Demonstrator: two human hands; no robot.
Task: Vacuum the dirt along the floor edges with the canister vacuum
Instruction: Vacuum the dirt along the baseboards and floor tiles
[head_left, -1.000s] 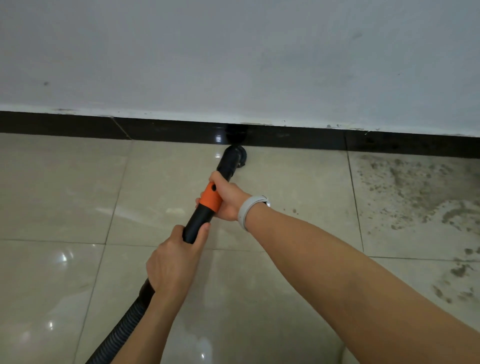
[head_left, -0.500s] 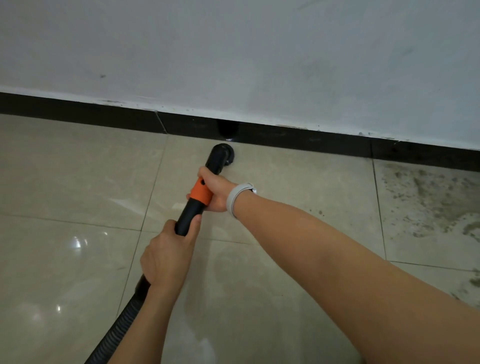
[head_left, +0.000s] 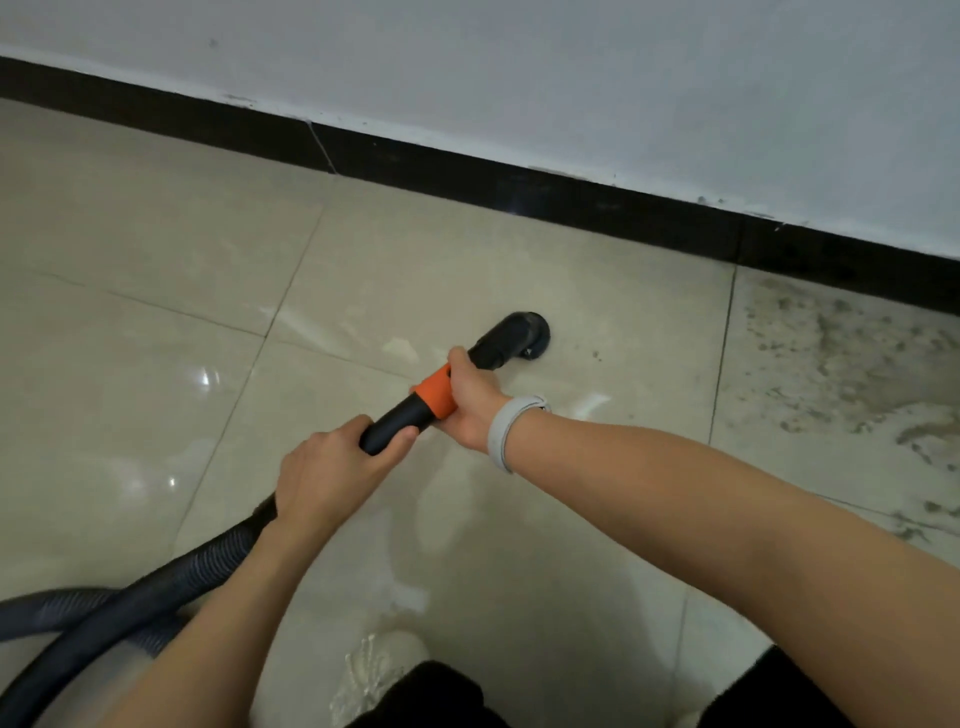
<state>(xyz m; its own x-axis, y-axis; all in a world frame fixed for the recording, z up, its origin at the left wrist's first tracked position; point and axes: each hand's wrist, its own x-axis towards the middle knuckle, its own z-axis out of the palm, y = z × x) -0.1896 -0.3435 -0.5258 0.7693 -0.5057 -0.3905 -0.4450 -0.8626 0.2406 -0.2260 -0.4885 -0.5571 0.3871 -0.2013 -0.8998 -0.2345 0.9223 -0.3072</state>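
Since half a second ago the nozzle (head_left: 522, 332) has come away from the black skirting (head_left: 519, 195) and now sits out on the open tile, well apart from the wall, while the view has swung so the skirting runs on a slant from upper left to lower right. Nearest the camera, dark clothing (head_left: 431, 696) fills the bottom edge in two patches, one at centre and one at lower right. One ribbed black hose (head_left: 156, 587) enters from the lower left, with a second loop of it curving behind at the far left edge. Two bare forearms reach forward. The left hand (head_left: 324, 475) is clenched around the black tube where the hose ends, thumb lying along the top. Just ahead of it the right hand (head_left: 467, 400) is wrapped around the one orange collar (head_left: 434, 392) of the wand, fingers curled underneath, and one pale grey wristband (head_left: 506, 428) circles that wrist. Both hands touch the same wand, close together but not touching each other. The wand slopes up and to the right to the single round black nozzle, which rests mouth down on the glossy beige floor (head_left: 156, 260). Four grout lines or so cross the tiles around it. A few dark specks lie just right of the nozzle, and one broad patch of grey dirt (head_left: 841, 364) spreads over the tile at the far right, reaching up to the skirting. Beyond the skirting stands one pale grey wall (head_left: 571, 78) with small scuffs.
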